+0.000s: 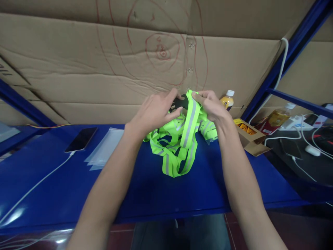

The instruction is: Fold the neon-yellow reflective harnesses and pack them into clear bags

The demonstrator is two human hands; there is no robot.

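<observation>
The green reflective strap (191, 121) lay heaped towards the back of the blue table (156, 198), and from that heap, with twelve o'clock towards the cardboard (234, 62), its loose loops trailed to six. It probably sat there so that both hands could meet over it. One length was held up, seemingly to keep it apart from the tangle; the clear plastic sheets (108, 147) and phone (82, 139) at nine and the carton (251, 133) at three perhaps lay aside to leave working room. The right hand (212, 106), at one to two o'clock, had thumb and fingers pinched together on the raised strap. The left hand (158, 107), at eleven, held thumb and forefinger parted around a black piece (183, 103); whether they pressed on it could not be told.
</observation>
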